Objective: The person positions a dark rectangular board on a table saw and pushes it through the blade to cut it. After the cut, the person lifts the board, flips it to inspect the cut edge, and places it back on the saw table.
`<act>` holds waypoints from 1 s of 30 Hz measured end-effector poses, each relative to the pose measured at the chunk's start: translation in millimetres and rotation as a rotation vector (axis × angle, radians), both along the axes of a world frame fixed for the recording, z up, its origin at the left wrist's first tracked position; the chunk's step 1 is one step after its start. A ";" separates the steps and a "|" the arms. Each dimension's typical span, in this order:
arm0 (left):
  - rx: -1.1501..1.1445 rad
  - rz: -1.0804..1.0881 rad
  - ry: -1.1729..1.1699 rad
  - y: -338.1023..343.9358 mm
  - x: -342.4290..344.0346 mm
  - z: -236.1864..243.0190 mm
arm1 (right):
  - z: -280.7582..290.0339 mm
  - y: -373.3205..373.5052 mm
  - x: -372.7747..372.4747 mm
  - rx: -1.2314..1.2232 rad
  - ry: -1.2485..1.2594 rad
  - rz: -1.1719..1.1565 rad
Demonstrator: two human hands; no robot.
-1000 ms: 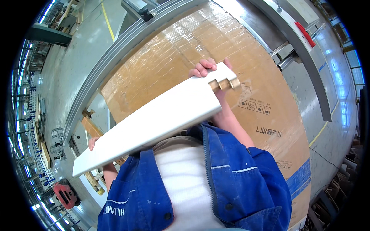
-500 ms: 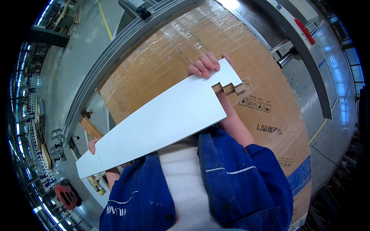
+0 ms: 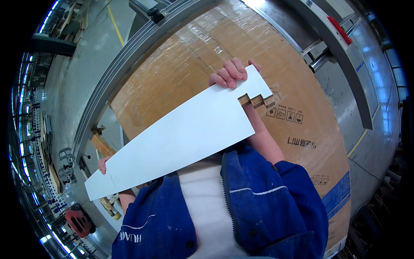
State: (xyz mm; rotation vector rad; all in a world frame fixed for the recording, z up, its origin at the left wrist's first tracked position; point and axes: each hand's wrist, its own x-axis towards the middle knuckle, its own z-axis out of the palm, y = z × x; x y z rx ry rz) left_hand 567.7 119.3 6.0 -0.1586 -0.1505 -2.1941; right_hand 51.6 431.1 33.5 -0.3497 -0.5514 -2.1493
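Note:
A long white board (image 3: 181, 134) with a stepped notch cut into its right end lies slantwise across my chest, held up in both hands. My right hand (image 3: 230, 73) is closed over its far edge near the notched end, fingers on top and the forearm passing underneath. At the narrower left end, my left hand (image 3: 102, 165) grips the far edge; only its fingertips show, and the board covers the rest. Bare brown core shows in the notch's cut faces. Beneath the board is a big brown cardboard sheet (image 3: 172, 69) under clear film.
A grey metal rail (image 3: 110, 71) curves along the cardboard's left and far side. On the right stands a grey machine beam (image 3: 345, 64) with a red handle (image 3: 340, 30). A red machine (image 3: 79, 220) sits on the floor at lower left, near a wooden block (image 3: 102, 146).
Both hands keep their grip on the white board. It has shifted barely, and the surroundings have moved slightly in the view.

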 end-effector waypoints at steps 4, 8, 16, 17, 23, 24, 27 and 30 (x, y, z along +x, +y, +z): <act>-0.005 -0.007 0.003 -5.2 0.2 -0.8 | 2.1 0.7 -0.7 0.006 0.025 -0.027; -0.011 -0.013 0.009 -12.1 0.7 -1.8 | 4.5 -1.5 -6.7 -0.001 0.040 -0.032; -0.021 -0.038 0.040 -31.8 -5.6 -8.5 | 0.4 -19.0 -24.5 -0.113 0.051 -0.022; -0.019 -0.043 0.047 -34.2 -7.6 -10.7 | 0.3 -18.4 -24.5 -0.101 0.032 -0.024; -0.006 -0.084 0.058 -43.7 -16.6 -26.7 | -12.0 -11.1 -24.4 0.002 -0.056 -0.026; -0.005 -0.098 0.060 -45.1 -20.0 -29.7 | -14.3 -8.4 -24.9 0.028 -0.070 -0.029; 0.004 -0.118 0.055 -45.3 -27.5 -36.3 | -18.2 -3.7 -24.9 0.089 -0.088 -0.050; 0.094 -0.084 -0.067 -42.1 -29.2 -34.1 | -14.6 2.9 -22.6 0.173 -0.149 -0.059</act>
